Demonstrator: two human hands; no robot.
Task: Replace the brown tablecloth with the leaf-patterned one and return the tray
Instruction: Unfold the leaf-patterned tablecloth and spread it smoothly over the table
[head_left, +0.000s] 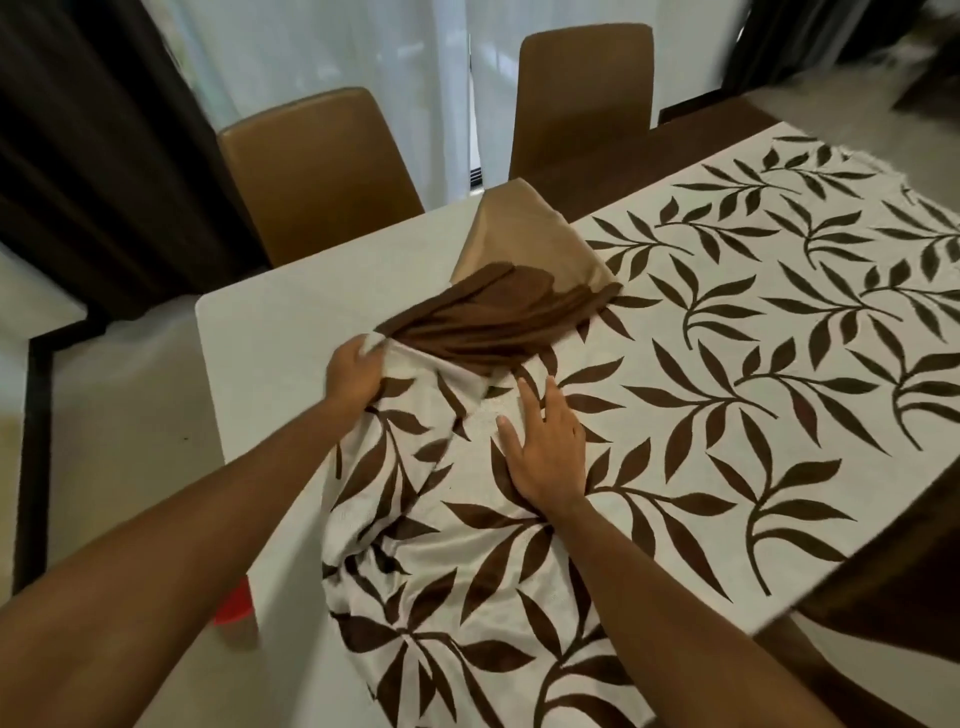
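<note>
My left grip (356, 374) pinches a corner of the leaf-patterned cloth (727, 395) just beside the bunched brown tablecloth (493, 322); my right grip (545, 449) presses the cloth flat, fingers spread.

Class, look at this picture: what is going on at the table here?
A person is laying the leaf-patterned tablecloth over the table. The left hand grips a corner of it while the right hand presses flat on it. The brown tablecloth lies bunched on the table just beyond the hands. No tray is in view.
</note>
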